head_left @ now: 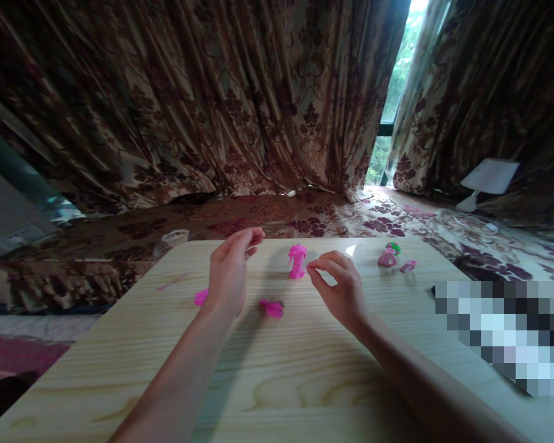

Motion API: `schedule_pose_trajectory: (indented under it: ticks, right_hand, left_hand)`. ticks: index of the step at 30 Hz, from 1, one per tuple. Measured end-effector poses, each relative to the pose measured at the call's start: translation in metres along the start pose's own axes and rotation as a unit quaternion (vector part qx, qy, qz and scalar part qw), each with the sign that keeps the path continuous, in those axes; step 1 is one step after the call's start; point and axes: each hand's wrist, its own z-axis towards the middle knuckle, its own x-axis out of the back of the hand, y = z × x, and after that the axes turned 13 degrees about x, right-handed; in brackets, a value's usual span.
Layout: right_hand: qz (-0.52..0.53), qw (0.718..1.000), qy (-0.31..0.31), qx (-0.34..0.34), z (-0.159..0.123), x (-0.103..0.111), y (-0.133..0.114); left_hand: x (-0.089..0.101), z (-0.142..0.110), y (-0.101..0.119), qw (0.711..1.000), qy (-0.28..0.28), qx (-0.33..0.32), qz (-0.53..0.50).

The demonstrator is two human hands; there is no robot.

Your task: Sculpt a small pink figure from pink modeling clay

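Observation:
A bright pink figure that looks like modelling clay (297, 261) stands upright on the wooden table (295, 381), with a lumpy, wider top and strands hanging from it. Just to its right is my right hand (341, 283), thumb and forefinger pinched together close to the figure; anything between the tips is too small to make out. My left hand (228, 274) is raised to the left of the figure, fingers loosely bent and a small gap between them and the thumb. A flattened pink lump (272, 308) lies between my forearms. Another pink piece (200, 298) is partly hidden behind my left hand.
At the table's right rear sit a pink lump (387, 258), a green ball-like piece (393, 248) and a smaller pink bit (409, 266). A clear plastic container (174, 237) is by the back left corner. A pixelated area covers the right edge. Beyond are curtains (258, 111) and a white lamp (489, 176).

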Motion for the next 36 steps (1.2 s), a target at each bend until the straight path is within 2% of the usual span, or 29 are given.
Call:
schedule_pose_trajectory:
  ticks: [2,5,8,12,18,36]
  right_hand:
    - [-0.011,1.000,0.003,0.006,0.004,-0.002,0.007]
    - [-0.032,0.999,-0.005,0.026,0.012,-0.006,0.011]
    - [-0.051,0.997,-0.031,0.056,0.017,-0.010,0.013]
    - [-0.071,0.994,-0.045,0.073,0.015,-0.011,0.015]
    - [-0.080,0.991,-0.062,0.088,0.012,-0.012,0.017]
    - [-0.106,0.985,-0.079,0.108,0.014,-0.014,0.018]
  left_hand:
    - [-0.005,0.020,-0.002,0.996,-0.021,-0.001,0.081]
    - [-0.015,0.036,-0.006,0.987,-0.061,-0.010,0.147]
    - [-0.021,0.036,-0.012,0.980,-0.112,-0.031,0.163]
    - [-0.016,0.025,-0.017,0.968,-0.167,-0.036,0.182]
    - [-0.009,0.023,-0.023,0.962,-0.181,-0.027,0.204]
    - [-0.009,0.027,-0.033,0.943,-0.199,-0.033,0.265]
